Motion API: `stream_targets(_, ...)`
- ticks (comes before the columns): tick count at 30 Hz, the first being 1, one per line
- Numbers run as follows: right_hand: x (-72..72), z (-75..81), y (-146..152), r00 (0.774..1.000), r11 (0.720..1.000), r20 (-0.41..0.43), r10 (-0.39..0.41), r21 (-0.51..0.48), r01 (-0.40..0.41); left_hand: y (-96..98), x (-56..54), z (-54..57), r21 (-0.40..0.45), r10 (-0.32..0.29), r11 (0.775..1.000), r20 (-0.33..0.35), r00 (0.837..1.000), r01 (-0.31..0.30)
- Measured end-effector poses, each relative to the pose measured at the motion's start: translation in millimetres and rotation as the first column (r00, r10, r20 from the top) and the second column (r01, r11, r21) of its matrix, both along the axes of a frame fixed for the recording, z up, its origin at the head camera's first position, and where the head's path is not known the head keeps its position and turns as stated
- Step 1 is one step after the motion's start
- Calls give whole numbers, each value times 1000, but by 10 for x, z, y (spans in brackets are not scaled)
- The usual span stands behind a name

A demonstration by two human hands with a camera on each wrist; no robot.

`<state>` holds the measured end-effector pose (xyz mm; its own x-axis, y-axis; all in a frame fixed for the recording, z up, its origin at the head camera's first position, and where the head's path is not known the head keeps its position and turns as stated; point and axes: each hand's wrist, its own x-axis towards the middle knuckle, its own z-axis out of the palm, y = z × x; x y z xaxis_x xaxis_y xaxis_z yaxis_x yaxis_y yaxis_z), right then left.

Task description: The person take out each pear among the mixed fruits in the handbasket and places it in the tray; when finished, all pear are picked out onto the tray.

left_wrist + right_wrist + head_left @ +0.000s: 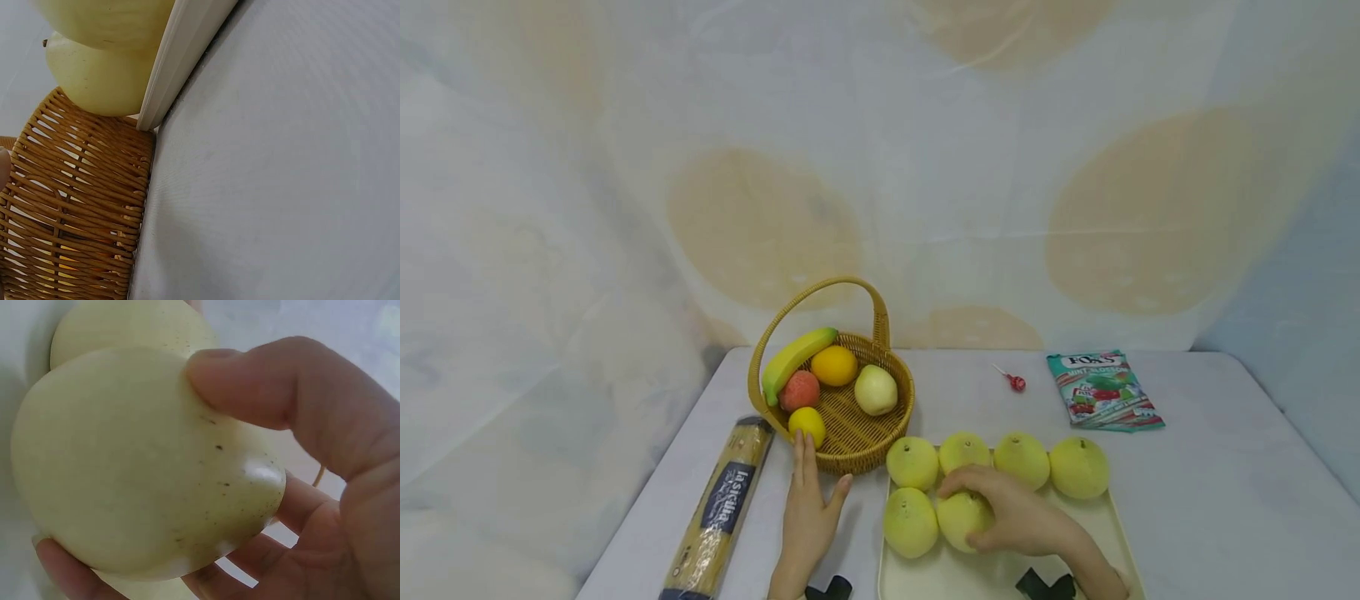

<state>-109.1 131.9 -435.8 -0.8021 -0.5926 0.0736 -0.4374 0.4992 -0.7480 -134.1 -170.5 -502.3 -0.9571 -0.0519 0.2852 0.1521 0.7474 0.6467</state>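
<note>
My right hand (1018, 512) grips a pale yellow-green pear (961, 518) at the front row of a cream tray (1000, 575). In the right wrist view, the thumb presses one side of this speckled pear (131, 462) and the fingers curl round the other. Several more pears (1021, 460) line the tray's back edge, and another pear (911, 522) sits just left of the gripped one. My left hand (811, 512) has its fingers straight, fingertips at the front rim of a wicker basket (857, 458), overlapping a small yellow lemon (807, 423) in the head view.
The basket also holds a banana (796, 360), an orange (834, 366), a red peach-like fruit (800, 392) and a pale fruit (876, 390). Left of it lies a spaghetti pack (722, 508). A red lollipop (1017, 383) and a teal candy bag (1105, 392) lie behind the tray.
</note>
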Motion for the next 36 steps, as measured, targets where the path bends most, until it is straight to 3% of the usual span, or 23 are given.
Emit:
stream_targets(8, -1, -17, -28, 1000, 1000, 17, 14, 18, -15, -3, 2, 5, 1, -6, 1000, -14, 1000, 6)
stream_targets(15, 4, -29, -36, 999, 999, -20, 36, 35, -35, 1, -4, 2, -1, -5, 1000, -10, 1000, 5)
stream_targets(29, 3, -69, -63, 998, 997, -8, 69, -42, -69, -2, 6, 0, -7, -1, 1000, -16, 1000, 1)
stream_targets(36, 5, 4, -38, 999, 998, 34, 39, -57, -37, 2, 7, 15, -4, -3, 1000, -1, 1000, 3)
